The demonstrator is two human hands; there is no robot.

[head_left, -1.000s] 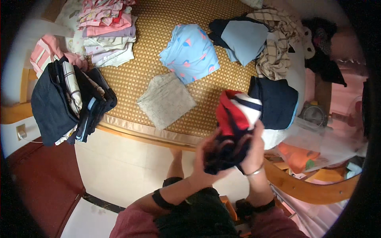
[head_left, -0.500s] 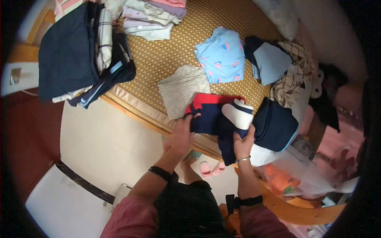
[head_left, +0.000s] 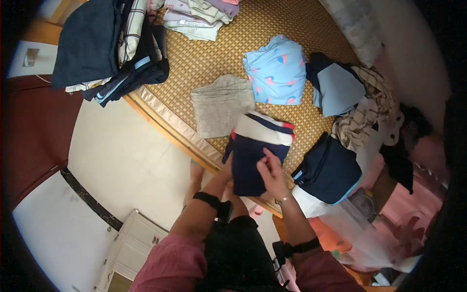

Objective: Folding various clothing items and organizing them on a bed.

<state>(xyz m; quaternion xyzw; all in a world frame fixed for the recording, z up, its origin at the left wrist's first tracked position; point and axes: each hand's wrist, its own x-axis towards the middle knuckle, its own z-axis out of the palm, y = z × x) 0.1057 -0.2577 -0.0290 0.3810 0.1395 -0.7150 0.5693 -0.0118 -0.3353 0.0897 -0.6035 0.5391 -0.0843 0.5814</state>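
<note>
A folded navy garment with a white band and red trim lies at the bed's near edge, its lower part over the rim. My left hand grips its left edge, the fingers mostly hidden behind the cloth. Over its right side is my right hand, fingers apart and partly bent, not closed on the fabric; whether the fingertips touch it I cannot tell. Just beyond lies a beige patterned cloth. Beside that is a folded light-blue garment with pink and blue shapes.
Dark folded clothes are stacked at the left, with pale clothes at the back. To the right lie a navy folded garment, a grey-blue one and a crumpled plaid cloth. A woven mat covers the bed.
The white-banded part has been turned over to the left, so the navy garment is now a compact upright bundle. My right hand has moved left and loosened from the cloth.
</note>
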